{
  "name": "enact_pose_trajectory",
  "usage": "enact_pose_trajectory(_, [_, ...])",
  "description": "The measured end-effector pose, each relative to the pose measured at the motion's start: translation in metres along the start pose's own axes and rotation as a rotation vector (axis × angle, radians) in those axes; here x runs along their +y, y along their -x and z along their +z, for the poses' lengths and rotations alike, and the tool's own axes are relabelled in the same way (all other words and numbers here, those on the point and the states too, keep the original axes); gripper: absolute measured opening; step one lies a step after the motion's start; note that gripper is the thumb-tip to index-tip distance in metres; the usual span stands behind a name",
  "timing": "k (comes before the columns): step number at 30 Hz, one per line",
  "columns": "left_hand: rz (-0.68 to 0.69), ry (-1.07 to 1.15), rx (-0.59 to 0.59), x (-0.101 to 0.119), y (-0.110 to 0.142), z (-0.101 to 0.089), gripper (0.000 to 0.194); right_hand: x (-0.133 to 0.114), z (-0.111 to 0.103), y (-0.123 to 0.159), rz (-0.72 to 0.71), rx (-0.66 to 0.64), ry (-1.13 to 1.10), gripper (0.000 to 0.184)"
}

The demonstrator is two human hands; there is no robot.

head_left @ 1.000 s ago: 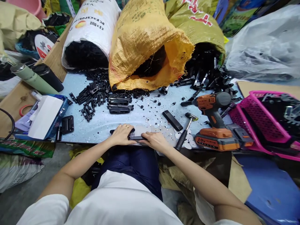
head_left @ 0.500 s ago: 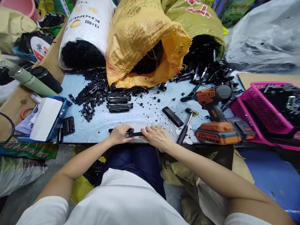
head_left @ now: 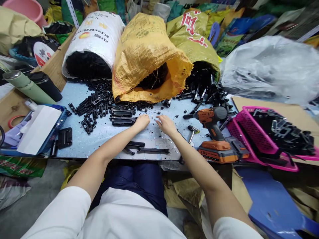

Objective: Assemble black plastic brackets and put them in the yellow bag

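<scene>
My left hand (head_left: 142, 122) is over the middle of the table, its fingers curled together beside small scattered pieces; whatever is in them, if anything, is hidden. Facing it, my right hand (head_left: 166, 125) reaches to the same spot, thumb and forefinger a little apart, with nothing visible between them. Below my hands, near the front edge, lie a short black bar (head_left: 136, 144) and a long, thin black piece with a forked end (head_left: 154, 151). Long black slotted parts (head_left: 123, 121) are stacked just left of my left hand. A hammer (head_left: 191, 132) lies partly behind my right forearm.
An orange cordless drill (head_left: 214, 136) stands right of the hammer. Farther right is a pink basket (head_left: 254, 132) with black parts. Open sacks, including a yellow one (head_left: 149, 56), line the back. A pile of black clips (head_left: 94, 103) and a blue tray (head_left: 53, 132) are left.
Both hands have let go of the black piece at the front edge and reached forward to the small pieces. The camera view has shifted too.
</scene>
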State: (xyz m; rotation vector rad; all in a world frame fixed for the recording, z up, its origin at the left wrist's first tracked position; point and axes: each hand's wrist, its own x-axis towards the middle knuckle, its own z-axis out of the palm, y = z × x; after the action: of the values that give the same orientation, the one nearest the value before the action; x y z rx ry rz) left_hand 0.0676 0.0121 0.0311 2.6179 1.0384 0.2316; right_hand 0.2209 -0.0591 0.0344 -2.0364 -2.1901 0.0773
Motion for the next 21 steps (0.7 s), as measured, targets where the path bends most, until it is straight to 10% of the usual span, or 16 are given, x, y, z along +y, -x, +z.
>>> enact_pose_trajectory(6, [-0.07,0.081,0.205,-0.018,0.065,-0.015,0.028,0.009,0.013,-0.058,0.145,-0.073,0.017,0.029])
enact_pose_trajectory(9, [-0.176,0.376,0.539,-0.038,0.135,-0.026,0.023,-0.001,0.021,-0.033,0.105,-0.061,-0.089,0.023])
enact_pose_trajectory(12, [-0.245,0.429,0.572,-0.05,0.185,-0.026,0.02,-0.016,0.021,0.005,0.077,-0.063,-0.33,0.022])
enact_pose_trajectory(21, [-0.015,0.145,0.565,-0.044,0.207,-0.007,0.025,-0.054,-0.012,0.06,0.001,-0.062,-0.465,0.014])
